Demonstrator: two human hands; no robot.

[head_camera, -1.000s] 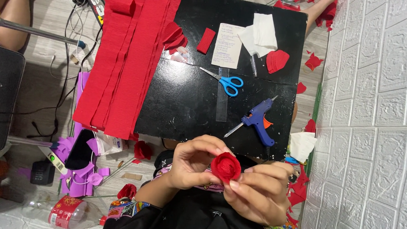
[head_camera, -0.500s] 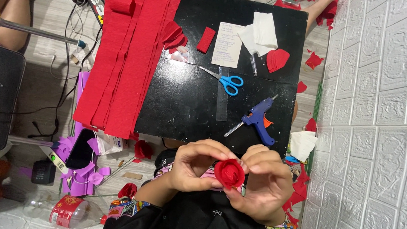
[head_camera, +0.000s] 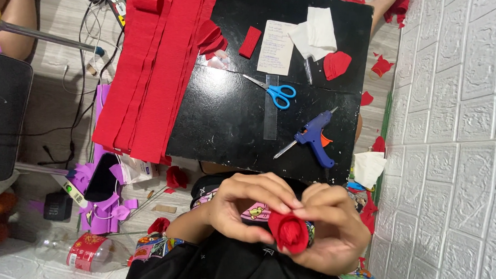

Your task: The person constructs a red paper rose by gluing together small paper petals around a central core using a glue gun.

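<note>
Both hands [head_camera: 289,219] pinch a red paper rose [head_camera: 289,233].

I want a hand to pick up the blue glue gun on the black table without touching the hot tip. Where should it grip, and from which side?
Grip the glue gun by its blue handle, the end toward the table's near right corner. Come from that near side: the metal nozzle points away to the left, toward the clear ruler, so the hand stays behind the tip.
</note>
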